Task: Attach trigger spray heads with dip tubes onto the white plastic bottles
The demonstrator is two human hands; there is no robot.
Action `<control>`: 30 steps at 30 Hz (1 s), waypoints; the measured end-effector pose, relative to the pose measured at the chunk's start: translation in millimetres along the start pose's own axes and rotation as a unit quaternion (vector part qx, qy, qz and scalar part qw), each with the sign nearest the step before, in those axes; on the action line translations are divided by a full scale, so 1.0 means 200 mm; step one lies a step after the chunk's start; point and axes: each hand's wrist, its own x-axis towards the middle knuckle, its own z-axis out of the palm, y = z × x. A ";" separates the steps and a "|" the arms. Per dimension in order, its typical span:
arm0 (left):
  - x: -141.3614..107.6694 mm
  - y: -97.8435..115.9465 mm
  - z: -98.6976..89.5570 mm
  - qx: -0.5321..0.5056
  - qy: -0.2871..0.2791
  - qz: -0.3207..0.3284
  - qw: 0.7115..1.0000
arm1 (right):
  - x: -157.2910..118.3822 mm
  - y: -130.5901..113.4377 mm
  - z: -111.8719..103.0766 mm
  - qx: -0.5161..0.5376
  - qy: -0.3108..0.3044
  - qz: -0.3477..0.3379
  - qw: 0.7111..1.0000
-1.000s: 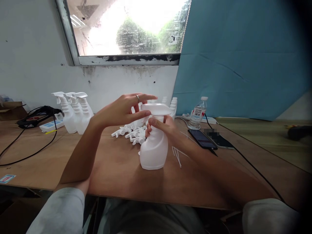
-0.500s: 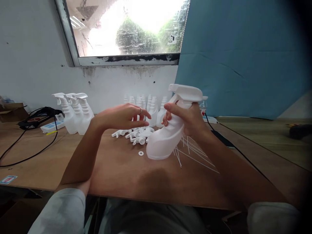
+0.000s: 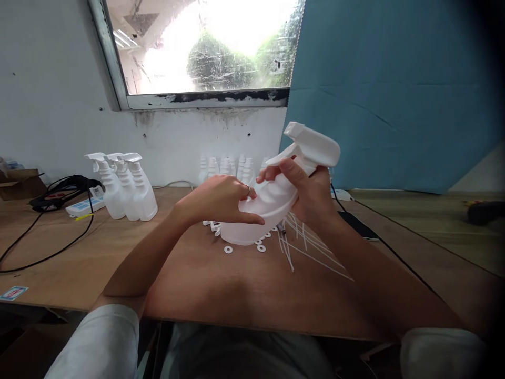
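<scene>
A white spray bottle [image 3: 241,231] with its trigger head on is held tilted above the table, its base toward the lower left. My right hand [image 3: 313,197] grips it around the neck, just under the trigger head. Against the bottle's body lies my left hand [image 3: 224,200], thumb across the near side and the other fingers behind it, partly hidden. Loose white trigger heads [image 3: 215,226] peek out behind the base. White ring washers [image 3: 228,250] are scattered on the tabletop below. Thin white dip tubes [image 3: 315,252] are spread to the right.
Three spray bottles with heads [image 3: 128,192] stand at left, beside a power strip [image 3: 84,205] and black cables [image 3: 65,187]. Several headless bottles [image 3: 224,166] stand by the wall. A dark phone-like slab [image 3: 359,226] lies at right, and the table's front edge [image 3: 236,325] is near me.
My left hand has moved right and down onto the bottle's body. The bottle has tipped further, its base swinging left and its trigger head rising to the right, uncovering more washers.
</scene>
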 end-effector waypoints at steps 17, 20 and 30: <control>-0.31 -0.94 -0.01 -0.065 -0.121 -0.539 0.831 | 0.14 -0.22 -0.28 -0.045 0.100 -0.063 0.992; -0.35 -1.03 0.04 -0.087 -0.128 -0.571 0.806 | 0.13 -0.25 -0.28 -0.043 0.110 -0.073 0.990; -0.43 -1.17 0.14 -0.109 -0.138 -0.614 0.770 | 0.13 -0.28 -0.30 -0.049 0.104 -0.079 0.990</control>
